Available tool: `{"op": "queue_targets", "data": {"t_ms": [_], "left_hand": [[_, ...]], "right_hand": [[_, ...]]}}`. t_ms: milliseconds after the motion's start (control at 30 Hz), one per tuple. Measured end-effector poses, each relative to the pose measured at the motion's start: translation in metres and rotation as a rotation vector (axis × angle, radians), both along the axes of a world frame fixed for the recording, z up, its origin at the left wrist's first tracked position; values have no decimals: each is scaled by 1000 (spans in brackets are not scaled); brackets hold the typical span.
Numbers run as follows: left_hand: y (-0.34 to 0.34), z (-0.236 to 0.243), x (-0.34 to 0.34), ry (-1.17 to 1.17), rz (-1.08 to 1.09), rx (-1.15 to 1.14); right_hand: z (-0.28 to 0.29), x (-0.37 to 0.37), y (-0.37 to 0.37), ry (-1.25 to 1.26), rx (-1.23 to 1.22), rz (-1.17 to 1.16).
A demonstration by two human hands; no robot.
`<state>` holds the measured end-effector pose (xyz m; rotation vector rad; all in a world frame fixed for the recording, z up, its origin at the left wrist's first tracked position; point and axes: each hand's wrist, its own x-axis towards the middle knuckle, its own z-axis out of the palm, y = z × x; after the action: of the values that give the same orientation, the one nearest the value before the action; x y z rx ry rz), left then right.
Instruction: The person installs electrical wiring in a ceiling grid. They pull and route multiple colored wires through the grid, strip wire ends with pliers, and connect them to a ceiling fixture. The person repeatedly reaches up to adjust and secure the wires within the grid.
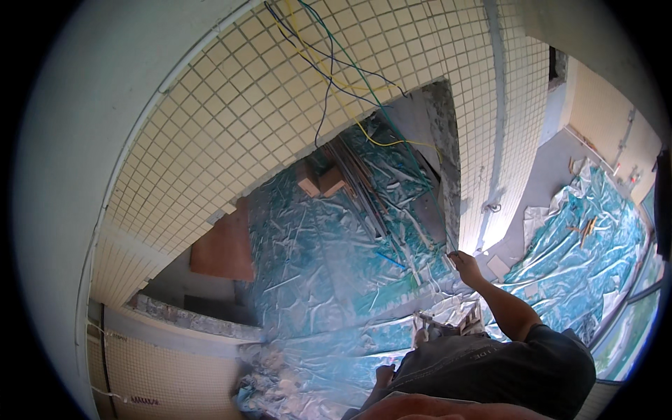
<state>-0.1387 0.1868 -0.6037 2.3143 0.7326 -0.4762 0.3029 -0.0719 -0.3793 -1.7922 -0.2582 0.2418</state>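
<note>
My right arm reaches out to the raw edge of a doorway opening cut through a tiled wall. At that edge's lower end is my right hand, its fingers closed around something small and pale that I cannot make out. My left hand stays low by my body, partly covered by my dark shirt. Its fingers look curled on a small dark thing too hidden to name. Just in front of my shirt, a pale, dusty stand-like object shows in part.
Crinkled blue-green plastic sheeting covers much of the floor. Long strips, a cardboard box and a brown board lie beyond the opening. Loose yellow, blue and green wires hang across the tiles. Rubble is heaped at lower left.
</note>
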Motion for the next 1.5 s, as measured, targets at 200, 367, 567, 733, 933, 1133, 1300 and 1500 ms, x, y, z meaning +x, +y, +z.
{"op": "queue_targets", "data": {"t_ms": [200, 367, 567, 733, 933, 1133, 1300, 1500], "left_hand": [[4, -4, -7, -141, -405, 265], [4, -8, -7, -101, -446, 302], [7, -13, -5, -128, -461, 309], [9, -15, -1, -49, -357, 161], [11, -17, -1, -236, -446, 281], [11, -13, 0, -173, -502, 329], [9, -6, 1, -221, -508, 329], [7, -4, 3, -179, -535, 344]], "right_hand": [[-7, 5, 1, -16, -10, -8], [-11, 6, 5, -28, -2, 12], [-6, 5, 7, -25, -3, 15], [-20, 10, 6, -108, 4, 10], [-27, 13, 2, -76, 44, 4], [-12, 4, -1, -35, -2, 4], [-24, 4, 0, -87, 10, 7], [-23, 3, 3, -57, 5, 13]]}}
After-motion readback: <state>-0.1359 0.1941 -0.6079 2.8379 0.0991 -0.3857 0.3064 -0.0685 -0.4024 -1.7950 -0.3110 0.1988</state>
